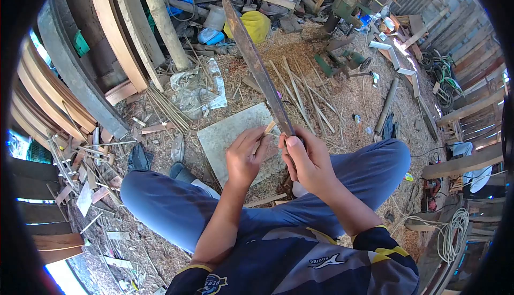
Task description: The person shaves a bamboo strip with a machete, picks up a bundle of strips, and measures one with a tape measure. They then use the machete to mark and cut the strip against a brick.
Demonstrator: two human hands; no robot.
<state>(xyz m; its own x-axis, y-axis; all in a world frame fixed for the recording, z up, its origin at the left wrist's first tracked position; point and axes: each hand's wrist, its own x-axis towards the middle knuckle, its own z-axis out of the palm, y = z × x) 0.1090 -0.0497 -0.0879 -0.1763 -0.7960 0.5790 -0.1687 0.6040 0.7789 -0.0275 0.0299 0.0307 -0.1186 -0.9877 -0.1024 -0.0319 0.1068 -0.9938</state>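
My right hand (308, 161) is wrapped round the handle end of a long machete (258, 65) with a dark, rust-stained blade. The blade rises away from me and leans to the left, its tip far above the floor litter in this view. My left hand (246, 154) is closed just left of the blade's base, fingers pinching a small pale wood strip (270, 127) whose end sticks up beside the blade. Under both hands a flat grey slab (217, 137) lies on the ground between my bent legs.
Thin split sticks (300, 94) lie beyond the blade on shavings. Tall planks (115, 32) lean at the left, with wood scraps (91, 188) below. A yellow bag (256, 27) and a green metal vise (345, 62) stand farther off. Coiled rope (454, 236) hangs at the right.
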